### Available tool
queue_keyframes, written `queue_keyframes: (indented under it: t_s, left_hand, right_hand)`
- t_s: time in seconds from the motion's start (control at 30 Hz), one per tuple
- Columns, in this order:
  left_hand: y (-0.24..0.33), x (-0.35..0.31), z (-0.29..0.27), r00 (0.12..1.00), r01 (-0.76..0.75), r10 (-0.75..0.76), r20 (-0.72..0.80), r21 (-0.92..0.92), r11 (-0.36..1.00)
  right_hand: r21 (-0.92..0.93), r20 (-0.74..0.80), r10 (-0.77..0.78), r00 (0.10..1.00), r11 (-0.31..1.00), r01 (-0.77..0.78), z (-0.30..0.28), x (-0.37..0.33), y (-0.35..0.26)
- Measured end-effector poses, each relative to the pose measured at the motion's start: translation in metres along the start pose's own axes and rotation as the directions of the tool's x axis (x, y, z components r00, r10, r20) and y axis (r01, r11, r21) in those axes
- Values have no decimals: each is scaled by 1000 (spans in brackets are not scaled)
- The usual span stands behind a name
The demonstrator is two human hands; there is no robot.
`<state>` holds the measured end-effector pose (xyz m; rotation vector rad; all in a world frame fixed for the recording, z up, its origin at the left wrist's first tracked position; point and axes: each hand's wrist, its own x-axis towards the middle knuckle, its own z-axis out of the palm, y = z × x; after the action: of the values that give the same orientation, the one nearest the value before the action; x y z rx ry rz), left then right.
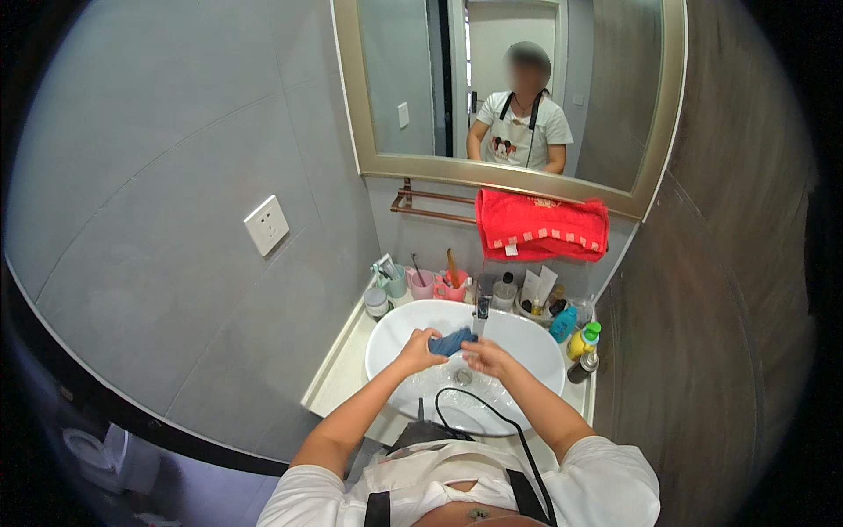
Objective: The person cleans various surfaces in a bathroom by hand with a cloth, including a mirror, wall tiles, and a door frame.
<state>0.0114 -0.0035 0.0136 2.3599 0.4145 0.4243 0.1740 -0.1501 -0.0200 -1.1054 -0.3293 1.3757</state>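
Above the basin of a white oval sink point(543, 358), a bunched dark blue cloth point(452, 341) is stretched between my two hands. My left hand point(420, 350) grips its left end, thumb below and fingers on top. At the cloth's right end is my right hand point(487, 357), with loosely curled fingers apart; whether they touch the cloth is hard to make out. A metal faucet point(482, 309) stands just behind the cloth, and water runs from it. The round drain point(463, 376) shows below my hands, and the basin around it looks wet.
Pink cups point(421, 285) with brushes and a white jar point(377, 303) stand behind the sink at left. Bottles line the right, including a blue one point(563, 325) and a yellow one with a green pump point(583, 341). A red towel point(543, 227) hangs below the mirror point(413, 88). A black cable point(483, 400) crosses the sink's near rim.
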Motion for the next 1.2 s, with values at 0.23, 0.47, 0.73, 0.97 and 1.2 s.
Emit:
queue_keyframes:
  t_s: [0.23,0.47,0.73,0.97,1.2]
  left_hand:
    - [29,11,-14,989,-94,43,-143,-379,921]
    - [56,32,-69,845,-227,152,-512,-86,970]
    - [106,45,-137,853,-106,-444,-273,-925,366]
    - [121,46,-139,912,77,-396,-111,-900,430]
    - [129,37,-136,968,-23,-149,-204,-657,753]
  right_hand:
    - [479,119,-102,988,877,33,22,-3,-9]
    - [172,14,-419,908,896,410,2,-12,-61]
    - [-309,-140,-493,859,846,435,28,-61,-104]
    - [-510,115,-616,779,637,579,71,-58,-107]
    - [-688,186,-513,838,541,484,109,-34,-93]
